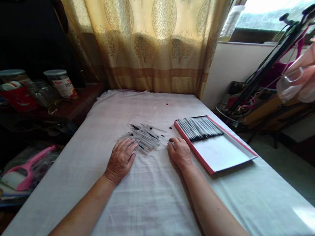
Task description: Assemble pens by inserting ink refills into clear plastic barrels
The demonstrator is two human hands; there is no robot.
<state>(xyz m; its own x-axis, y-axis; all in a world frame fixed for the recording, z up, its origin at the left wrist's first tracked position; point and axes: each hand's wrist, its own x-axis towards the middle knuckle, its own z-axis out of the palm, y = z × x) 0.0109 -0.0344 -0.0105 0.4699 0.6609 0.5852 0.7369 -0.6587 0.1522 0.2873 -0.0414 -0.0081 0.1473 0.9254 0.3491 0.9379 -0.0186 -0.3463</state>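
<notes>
Left hand [121, 160] lies flat, grip open, on loose refills [145, 137] — right hand [180, 152] pinches 1 refill [168, 142].

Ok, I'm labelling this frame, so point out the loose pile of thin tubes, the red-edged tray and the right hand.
loose pile of thin tubes [146, 136], head view, middle of the heap.
red-edged tray [226, 155], head view, bare white floor.
right hand [180, 153], head view, back of the hand.

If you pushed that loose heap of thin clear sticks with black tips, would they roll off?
Probably light: the thin clear sticks with black tips are very slender. If round, they might roll, though the soft white cloth likely slows them. They seem stiff, since those rowed on the red-rimmed tray lie straight.
</notes>
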